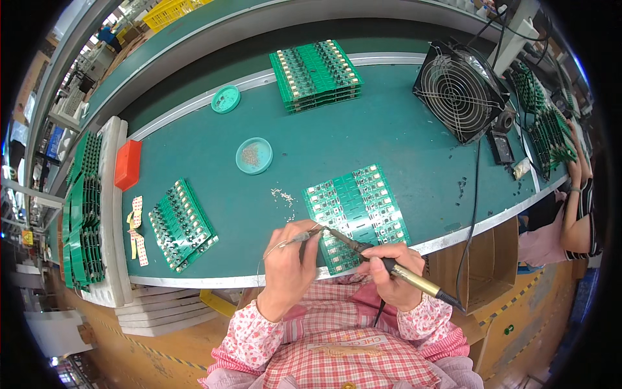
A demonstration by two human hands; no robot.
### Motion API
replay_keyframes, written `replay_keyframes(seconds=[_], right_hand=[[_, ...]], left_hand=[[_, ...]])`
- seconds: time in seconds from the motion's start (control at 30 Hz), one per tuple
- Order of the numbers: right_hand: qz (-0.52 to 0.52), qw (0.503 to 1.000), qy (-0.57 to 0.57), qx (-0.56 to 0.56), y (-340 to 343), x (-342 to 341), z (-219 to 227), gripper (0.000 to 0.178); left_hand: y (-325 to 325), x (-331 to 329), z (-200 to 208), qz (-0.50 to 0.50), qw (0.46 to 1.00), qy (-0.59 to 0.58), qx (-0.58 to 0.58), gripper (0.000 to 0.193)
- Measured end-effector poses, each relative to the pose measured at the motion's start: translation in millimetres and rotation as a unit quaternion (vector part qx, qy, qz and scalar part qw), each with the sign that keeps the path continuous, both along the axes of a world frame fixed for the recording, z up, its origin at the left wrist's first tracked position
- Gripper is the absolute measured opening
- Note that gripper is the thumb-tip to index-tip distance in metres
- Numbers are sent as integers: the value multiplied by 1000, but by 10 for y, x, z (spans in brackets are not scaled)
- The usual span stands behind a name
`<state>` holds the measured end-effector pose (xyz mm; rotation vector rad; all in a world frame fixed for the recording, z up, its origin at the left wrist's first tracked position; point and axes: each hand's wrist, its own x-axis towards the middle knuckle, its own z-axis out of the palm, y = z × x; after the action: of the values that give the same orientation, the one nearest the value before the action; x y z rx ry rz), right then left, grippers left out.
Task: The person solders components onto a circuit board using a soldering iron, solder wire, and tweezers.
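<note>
My right hand [395, 275] is closed around a soldering iron [414, 280] with a gold and black handle. The iron's tip points left, at the left edge of a green circuit board [353, 207] that lies near the table's front edge. Thin solder wire [264, 256] is pinched in my left hand [289, 259], close to the iron's tip. My fingers partly hide the spot where wire and tip meet. Small pale components [282, 194] lie loose just left of the board. Behind them, a teal dish [254, 155] holds more tiny parts.
Stacked boards stand at the back [317, 74], with another board pile [183, 223] at left. A red box [127, 165] sits beside a foam tray [115, 214] of boards. A fan [453, 91] stands at right; a black cable [476, 201] crosses the edge. Another person's arm [573, 214] shows far right.
</note>
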<state>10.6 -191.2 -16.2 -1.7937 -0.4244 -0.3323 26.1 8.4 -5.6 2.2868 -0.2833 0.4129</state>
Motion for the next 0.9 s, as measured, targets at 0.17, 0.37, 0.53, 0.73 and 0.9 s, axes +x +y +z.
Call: replay_keyframes(seconds=[0.17,0.37,0.53,0.73,0.9], right_hand=[[-47,987,106,112,-90,-118,57,10],[-59,986,102,117,-140,-164,32,15],[-66,990,75,99,-116,-126,43,15],[-67,993,-35,-87,26,25,306,23],[-85,969,-119,-197,145,81,355,26]], left_hand=[[-4,-18,18,2,1000,-2,-1,13],[-10,-10,2,3,1000,-4,-11,12],[17,9,-7,7,1000,5,-22,13],[52,-128,-32,43,999,-25,-23,19],[59,-180,36,-76,992,-90,51,36]])
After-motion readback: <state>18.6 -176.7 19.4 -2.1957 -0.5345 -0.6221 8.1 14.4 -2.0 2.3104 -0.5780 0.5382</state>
